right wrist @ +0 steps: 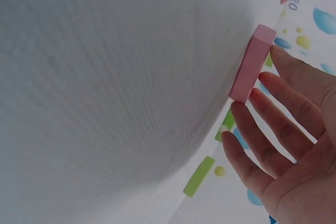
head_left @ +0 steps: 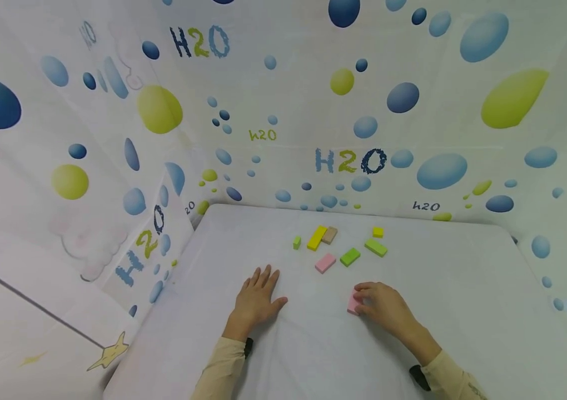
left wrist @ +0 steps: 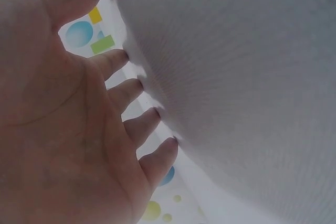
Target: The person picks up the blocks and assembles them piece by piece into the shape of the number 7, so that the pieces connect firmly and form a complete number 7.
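My right hand holds a pink rectangular block at the middle front of the white table. In the right wrist view, the thumb is at one end of that pink block and fingertips are along its side and other end. The block lies on the tabletop. To the left, my left hand rests palm down on the table, its fingers straight and spread. Nothing is under its palm in the left wrist view. Beyond both hands lies another pink block, with a green block beside it.
Farther back lie a long yellow block touching a tan block, a small light-green block, a small yellow block and another green block. A patterned white curtain surrounds the table at its back and sides.
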The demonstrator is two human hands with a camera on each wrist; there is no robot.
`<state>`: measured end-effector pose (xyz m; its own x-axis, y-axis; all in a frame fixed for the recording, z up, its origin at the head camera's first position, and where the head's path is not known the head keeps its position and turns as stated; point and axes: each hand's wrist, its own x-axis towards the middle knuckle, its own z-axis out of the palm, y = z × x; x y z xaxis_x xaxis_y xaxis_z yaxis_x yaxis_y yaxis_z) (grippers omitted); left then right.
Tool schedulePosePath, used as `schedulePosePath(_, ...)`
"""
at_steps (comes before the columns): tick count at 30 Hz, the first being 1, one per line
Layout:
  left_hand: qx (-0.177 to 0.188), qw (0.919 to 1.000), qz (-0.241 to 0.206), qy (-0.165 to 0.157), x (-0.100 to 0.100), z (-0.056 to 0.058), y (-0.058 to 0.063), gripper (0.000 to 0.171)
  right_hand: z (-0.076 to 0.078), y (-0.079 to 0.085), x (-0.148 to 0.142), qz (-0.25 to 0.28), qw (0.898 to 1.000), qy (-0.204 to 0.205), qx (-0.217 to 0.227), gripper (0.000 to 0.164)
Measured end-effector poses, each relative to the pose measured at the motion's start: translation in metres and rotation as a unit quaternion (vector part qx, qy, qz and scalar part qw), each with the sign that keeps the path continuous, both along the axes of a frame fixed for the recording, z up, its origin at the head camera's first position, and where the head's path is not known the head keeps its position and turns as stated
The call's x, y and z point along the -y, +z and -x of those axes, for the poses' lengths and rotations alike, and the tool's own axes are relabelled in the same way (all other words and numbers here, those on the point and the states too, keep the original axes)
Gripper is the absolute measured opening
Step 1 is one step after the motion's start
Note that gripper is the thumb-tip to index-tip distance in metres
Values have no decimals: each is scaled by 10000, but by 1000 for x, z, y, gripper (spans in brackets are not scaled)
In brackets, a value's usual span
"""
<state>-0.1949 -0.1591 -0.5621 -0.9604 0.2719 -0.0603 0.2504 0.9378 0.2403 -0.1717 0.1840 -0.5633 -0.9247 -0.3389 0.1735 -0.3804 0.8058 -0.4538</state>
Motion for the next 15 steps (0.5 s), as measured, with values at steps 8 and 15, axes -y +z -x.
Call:
schedulePosePath(8, 16, 10000, 14, 9, 0, 1, 0, 76, -2, 3, 2, -33, 9999, -23, 92, 29)
schedulePosePath(15, 55, 10000, 66, 26, 0, 2, -2, 76, -5, 3, 4, 70, 9998, -21, 173, 25)
